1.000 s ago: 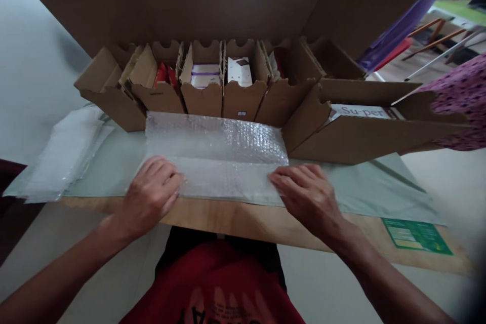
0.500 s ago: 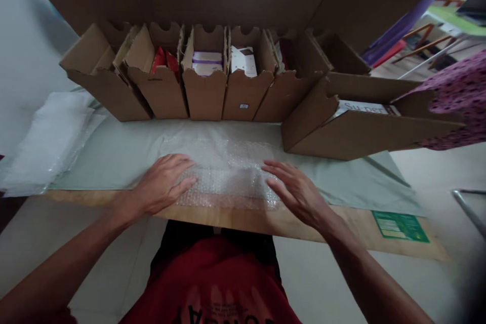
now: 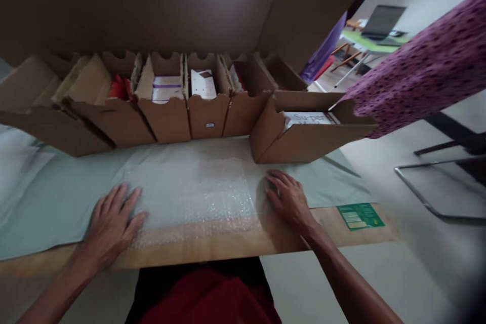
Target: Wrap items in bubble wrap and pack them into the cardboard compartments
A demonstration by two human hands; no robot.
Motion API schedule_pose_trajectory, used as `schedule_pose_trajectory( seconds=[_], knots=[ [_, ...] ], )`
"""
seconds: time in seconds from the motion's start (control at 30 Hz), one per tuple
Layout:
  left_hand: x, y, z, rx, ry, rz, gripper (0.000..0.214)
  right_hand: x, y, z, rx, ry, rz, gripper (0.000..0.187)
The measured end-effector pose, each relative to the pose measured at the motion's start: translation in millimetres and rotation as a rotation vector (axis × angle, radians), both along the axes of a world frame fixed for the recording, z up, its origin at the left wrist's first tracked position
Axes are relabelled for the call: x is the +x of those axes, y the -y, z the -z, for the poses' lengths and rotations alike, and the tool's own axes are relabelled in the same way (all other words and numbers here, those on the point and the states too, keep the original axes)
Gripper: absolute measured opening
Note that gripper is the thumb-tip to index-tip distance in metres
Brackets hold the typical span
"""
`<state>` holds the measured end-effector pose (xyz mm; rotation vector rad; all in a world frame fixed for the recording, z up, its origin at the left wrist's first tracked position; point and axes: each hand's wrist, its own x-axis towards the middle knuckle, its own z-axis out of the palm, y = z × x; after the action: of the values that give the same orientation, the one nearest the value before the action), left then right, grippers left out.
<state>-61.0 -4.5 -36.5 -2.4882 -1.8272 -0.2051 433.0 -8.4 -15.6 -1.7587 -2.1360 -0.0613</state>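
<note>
A sheet of clear bubble wrap lies flat on the pale green cloth, its near part over the bare wooden table edge. Beside its left end, my left hand rests palm down with fingers spread, holding nothing. My right hand is a little past the sheet's right end, low over the cloth. Its fingers are slightly bent and apart, and nothing shows in them. Whether its fingertips touch the cloth is hard to tell.
Several open cardboard holders stand in a row at the back. An angled holder at right contains a white box. A green card lies on the table's right edge. Clear plastic sheets lie at far left. Pink spotted cloth hangs right.
My hands have moved apart, from over the bubble wrap out to its two ends. The camera view has turned to the right, bringing the laptop and chair frame more into view.
</note>
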Motion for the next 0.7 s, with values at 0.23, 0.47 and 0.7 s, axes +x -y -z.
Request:
schedule_pose_trajectory(
  seconds=[0.23, 0.47, 0.7],
  knots=[
    [-10.9, -25.1, -15.5, 0.072, 0.114, -0.128, 0.040, 44.9, -10.2, -96.0, 0.525, 0.051, 0.183, 0.038],
    [13.3, -27.7, -20.9, 0.131, 0.195, -0.074, 0.031, 113.0, -47.2, -136.5, 0.318, 0.205, 0.311, 0.043],
    [170.9, -45.8, -52.0, -0.044, 0.600, 0.276, 0.045, 143.5, -61.2, -131.6, 0.314, 0.127, 0.292, 0.024]
  ],
)
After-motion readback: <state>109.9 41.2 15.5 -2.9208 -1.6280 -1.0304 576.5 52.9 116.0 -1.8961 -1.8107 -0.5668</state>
